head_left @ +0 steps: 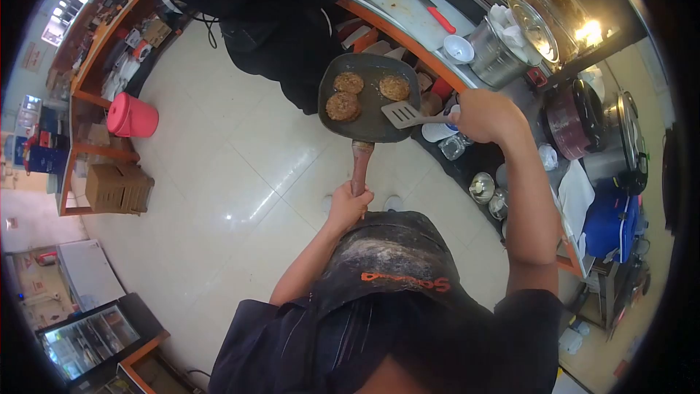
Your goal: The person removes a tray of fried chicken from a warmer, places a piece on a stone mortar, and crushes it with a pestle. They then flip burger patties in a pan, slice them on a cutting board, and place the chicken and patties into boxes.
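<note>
My left hand (349, 206) is wrapped round the brown handle of a dark, square-shaped frying pan (375, 106), held out in front of my apron above the floor. Three browned patties (343, 106) lie in the pan, two together on the left and one at the upper right. In my right hand (490, 117) is the handle of a grey slotted spatula (403, 115). Its blade overlaps the pan's right side, just below the single patty.
Another person in black (270, 22) stands just beyond the pan. The counter on the right carries a white cutting board (408, 1), a red-handled knife (442, 20), a small white bowl (458, 48) and a steel pot (499, 55). A pink bucket (133, 115) stands at left.
</note>
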